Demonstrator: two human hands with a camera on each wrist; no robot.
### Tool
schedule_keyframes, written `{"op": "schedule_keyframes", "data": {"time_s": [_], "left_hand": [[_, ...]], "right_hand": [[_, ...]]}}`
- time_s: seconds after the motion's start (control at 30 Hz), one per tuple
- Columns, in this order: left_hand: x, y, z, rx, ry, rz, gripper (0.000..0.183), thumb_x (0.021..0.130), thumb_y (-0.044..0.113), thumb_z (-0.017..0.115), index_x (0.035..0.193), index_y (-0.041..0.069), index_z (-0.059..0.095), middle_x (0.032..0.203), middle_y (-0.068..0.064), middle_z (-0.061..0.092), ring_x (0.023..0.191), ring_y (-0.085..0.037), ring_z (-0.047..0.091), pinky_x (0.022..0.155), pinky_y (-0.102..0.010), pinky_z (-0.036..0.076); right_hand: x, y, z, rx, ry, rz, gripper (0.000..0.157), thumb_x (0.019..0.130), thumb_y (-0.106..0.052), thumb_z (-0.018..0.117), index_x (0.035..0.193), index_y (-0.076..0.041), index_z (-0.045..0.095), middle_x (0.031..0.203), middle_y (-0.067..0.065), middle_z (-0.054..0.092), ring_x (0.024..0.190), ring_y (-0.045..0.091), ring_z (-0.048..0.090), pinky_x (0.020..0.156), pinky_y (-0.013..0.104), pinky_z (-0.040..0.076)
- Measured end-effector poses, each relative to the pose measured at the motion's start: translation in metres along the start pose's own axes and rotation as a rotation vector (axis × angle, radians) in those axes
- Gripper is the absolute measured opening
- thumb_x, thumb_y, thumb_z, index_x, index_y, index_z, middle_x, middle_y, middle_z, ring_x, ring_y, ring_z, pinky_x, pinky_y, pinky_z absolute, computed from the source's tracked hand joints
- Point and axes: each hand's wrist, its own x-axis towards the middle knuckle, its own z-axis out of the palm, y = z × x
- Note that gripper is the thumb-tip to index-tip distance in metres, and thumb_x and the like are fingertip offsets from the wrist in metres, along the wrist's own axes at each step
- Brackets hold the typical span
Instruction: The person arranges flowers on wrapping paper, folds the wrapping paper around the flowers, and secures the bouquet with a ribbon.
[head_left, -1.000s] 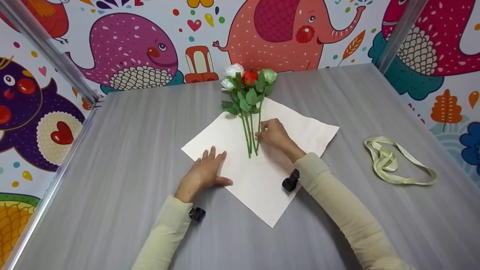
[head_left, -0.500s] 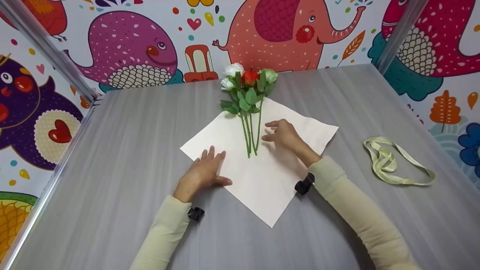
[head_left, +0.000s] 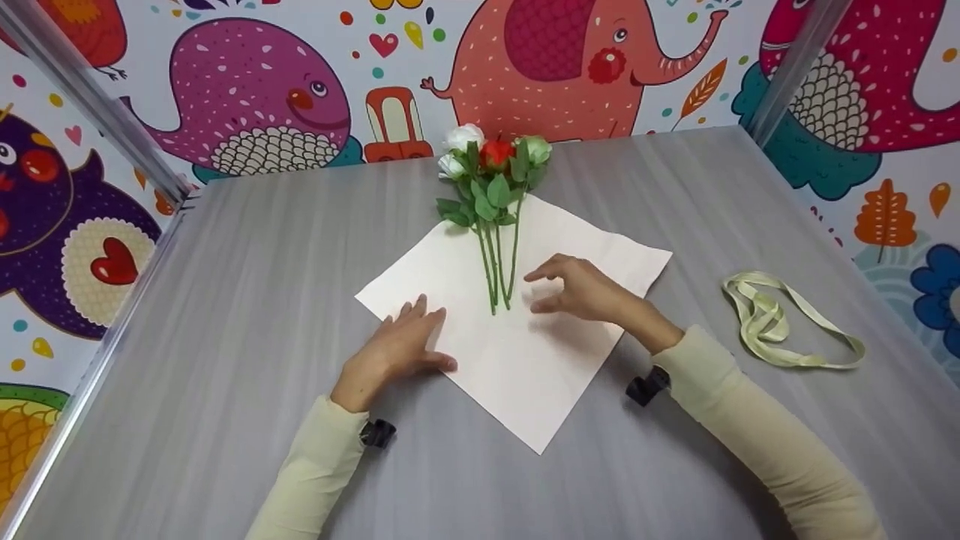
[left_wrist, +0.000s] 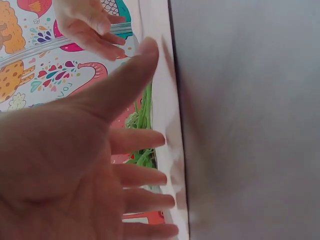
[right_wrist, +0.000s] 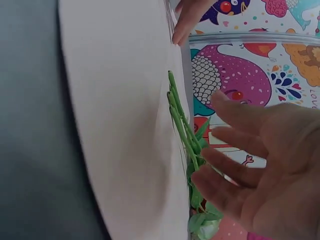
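Observation:
Several artificial roses, among them white roses, a red rose and a pale green rose, lie bunched together. Their green stems run down over a pale pink sheet of wrapping paper set cornerwise on the table. On the paper's left edge rests my left hand, fingers spread and thumb out; the left wrist view shows its fingertips pressing the sheet. My right hand hovers just right of the stem ends, fingers loosely bent with nothing between them.
A loose loop of pale green ribbon lies on the grey table to the right. Walls printed with cartoon animals stand at the back and both sides, with metal posts at the corners.
My right hand has let go of the right-hand stem and drawn back to the right and toward me, its fingers opening. The left hand stays on the paper.

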Motion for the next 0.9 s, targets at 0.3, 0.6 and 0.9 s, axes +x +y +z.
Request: {"op": "schedule_keyframes", "data": {"time_s": [0.3,0.6,0.9], "left_hand": [[-0.011,-0.012,0.001,0.023,0.079,0.090,0.090,0.078,0.033,0.085,0.152,0.007,0.042,0.164,-0.025,0.023,0.151,-0.049,0.021,0.116,-0.074,0.012],[-0.014,-0.029,0.002,0.098,0.149,0.187,0.067,0.083,0.022,0.081,0.143,0.006,0.054,0.156,-0.022,0.042,0.145,-0.047,0.037,0.114,-0.074,0.021],[-0.009,-0.043,-0.004,0.099,0.169,0.219,0.055,0.085,0.022,0.078,0.135,0.005,0.062,0.150,-0.020,0.050,0.141,-0.036,0.047,0.113,-0.074,0.022]], "right_hand": [[-0.041,0.017,-0.004,-0.182,-0.109,-0.207,0.067,0.079,-0.024,0.086,0.138,-0.006,0.060,0.142,0.018,0.055,0.133,0.036,0.048,0.110,0.054,0.039],[-0.063,0.043,-0.015,-0.250,-0.191,-0.269,0.082,0.071,-0.026,0.090,0.144,-0.008,0.055,0.153,0.019,0.046,0.146,0.047,0.033,0.115,0.064,0.028],[-0.071,0.062,-0.029,-0.232,-0.256,-0.282,0.076,0.075,-0.016,0.087,0.144,-0.010,0.055,0.155,0.021,0.044,0.145,0.053,0.029,0.114,0.070,0.024]]}}
